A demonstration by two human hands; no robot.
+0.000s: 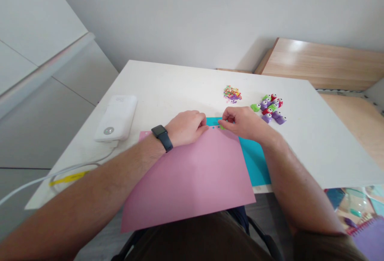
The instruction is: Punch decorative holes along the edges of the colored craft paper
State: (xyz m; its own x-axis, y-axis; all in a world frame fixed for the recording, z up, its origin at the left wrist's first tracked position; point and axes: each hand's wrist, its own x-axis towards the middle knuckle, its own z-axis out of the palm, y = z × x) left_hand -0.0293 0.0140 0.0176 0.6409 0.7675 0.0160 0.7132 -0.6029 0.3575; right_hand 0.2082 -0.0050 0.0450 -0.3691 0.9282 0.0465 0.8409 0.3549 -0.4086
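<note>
A large pink sheet of paper (pixel 192 173) lies near the table's front, its lower edge hanging over. Beneath it, a turquoise sheet (pixel 255 161) shows at the top and right. My left hand (pixel 188 127), with a dark watch on its wrist, rests on the pink sheet's top edge; its fingers are curled, thumb and forefinger pinched together, and what they hold is hidden. At the same edge, my right hand (pixel 240 121) pinches a small yellow-green piece (pixel 222 127), mostly covered by the fingers. Small blue marks show on the pink edge between my hands.
Beyond my right hand lie a heap of tiny multicoloured pieces (pixel 232 94) and several purple, red and green things with eyes (pixel 272 108). At left are a white power bank (pixel 117 117), its cable, and a yellow strip (pixel 69 178). A wooden panel (pixel 324 61) stands behind.
</note>
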